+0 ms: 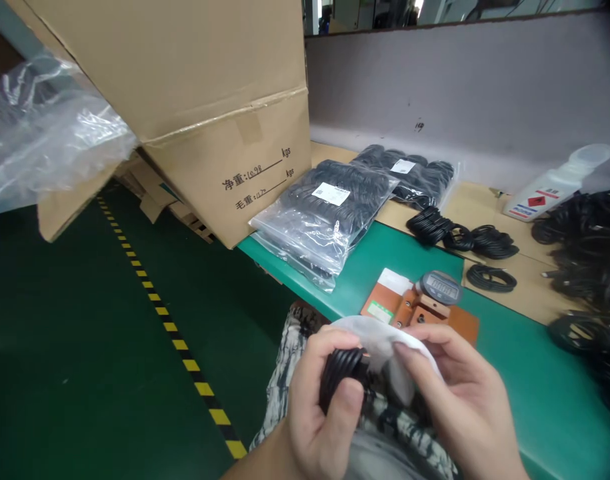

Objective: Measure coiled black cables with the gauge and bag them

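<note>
My left hand (317, 407) is closed round a small bundle of black rings (341, 375), held over my lap. My right hand (457, 393) pinches a white cloth (379, 340) that is pressed against the bundle. Both hands hover at the near edge of the green table (535, 373). Just beyond them lies an orange fixture with a round digital gauge (439, 288).
A large cardboard box (219, 113) stands at the left end of the table, with clear plastic (45, 133) hanging by it. Sealed bags of black rings (325, 213) lie beside the box. Loose black rings (459, 237), a white bottle (555, 183) and a black pile (589, 267) sit further right.
</note>
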A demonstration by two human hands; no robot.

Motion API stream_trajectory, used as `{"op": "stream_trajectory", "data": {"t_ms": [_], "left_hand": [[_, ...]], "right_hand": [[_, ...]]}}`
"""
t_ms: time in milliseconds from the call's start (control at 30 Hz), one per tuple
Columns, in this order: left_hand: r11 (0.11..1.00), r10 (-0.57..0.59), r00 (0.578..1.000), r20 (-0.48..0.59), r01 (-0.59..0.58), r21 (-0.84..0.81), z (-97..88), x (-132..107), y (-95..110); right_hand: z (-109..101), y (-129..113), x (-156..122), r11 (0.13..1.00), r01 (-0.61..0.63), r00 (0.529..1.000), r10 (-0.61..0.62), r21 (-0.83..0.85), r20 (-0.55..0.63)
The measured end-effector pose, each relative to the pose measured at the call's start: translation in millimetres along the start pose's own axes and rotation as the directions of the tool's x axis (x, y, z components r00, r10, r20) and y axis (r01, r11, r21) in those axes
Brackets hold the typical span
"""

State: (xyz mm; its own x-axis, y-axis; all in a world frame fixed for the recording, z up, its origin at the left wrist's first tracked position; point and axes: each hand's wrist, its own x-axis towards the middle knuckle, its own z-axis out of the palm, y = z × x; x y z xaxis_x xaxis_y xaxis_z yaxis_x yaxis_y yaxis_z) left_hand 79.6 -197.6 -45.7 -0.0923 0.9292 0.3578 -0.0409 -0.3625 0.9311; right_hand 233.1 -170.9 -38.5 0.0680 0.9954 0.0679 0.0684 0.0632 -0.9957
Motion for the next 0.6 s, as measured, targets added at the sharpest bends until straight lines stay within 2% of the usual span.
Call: {"op": "stream_trajectory", "data": {"t_ms": [67, 133, 233, 300, 367, 433, 500, 600], "left_hand": [[1.000, -0.004, 1.000, 0.019, 0.004, 0.007, -0.6, 1.8, -3.2], [0.999, -0.017, 0.999, 0.032, 0.016, 0.033, -1.8, 2.9, -6.0], [0.997, 0.026, 0.999, 0.030, -0.028, 0.077, -3.0, 3.3, -8.9], [0.993, 0.071, 0.997, 0.038, -0.075, 0.096, -2.8, 3.0, -10.3], [0.989, 0.104, 0.994, 0.040, -0.108, 0.096, -1.9, 2.3, -12.0], [0.987, 0.120, 0.992, 0.040, -0.123, 0.106, -0.9, 1.3, -14.0], [0.978, 0.138, 0.990, 0.041, -0.143, 0.151, -0.7, 0.5, -15.8], [0.937, 0.212, 0.974, 0.073, -0.224, 0.269, -1.6, 1.6, -17.0]], "right_hand": [[3.6, -2.0, -3.2, 0.999, -0.008, 1.000, 0.007, 0.042, 0.028], [5.5, -3.1, -6.3, 0.995, 0.072, 0.996, -0.076, 0.072, 0.053], [4.6, -2.6, -9.3, 0.978, 0.195, 0.969, -0.203, 0.069, 0.139], [4.5, -2.0, -9.7, 0.975, 0.208, 0.953, -0.221, 0.083, 0.207], [7.6, -2.3, -9.3, 0.980, 0.132, 0.962, -0.162, 0.146, 0.218], [14.3, -4.0, -9.1, 0.969, -0.013, 0.988, -0.026, 0.246, 0.153], [22.5, -6.2, -9.1, 0.940, -0.134, 0.990, 0.110, 0.314, 0.091], [32.1, -7.1, -8.2, 0.932, -0.189, 0.982, 0.180, 0.310, 0.056]]}}
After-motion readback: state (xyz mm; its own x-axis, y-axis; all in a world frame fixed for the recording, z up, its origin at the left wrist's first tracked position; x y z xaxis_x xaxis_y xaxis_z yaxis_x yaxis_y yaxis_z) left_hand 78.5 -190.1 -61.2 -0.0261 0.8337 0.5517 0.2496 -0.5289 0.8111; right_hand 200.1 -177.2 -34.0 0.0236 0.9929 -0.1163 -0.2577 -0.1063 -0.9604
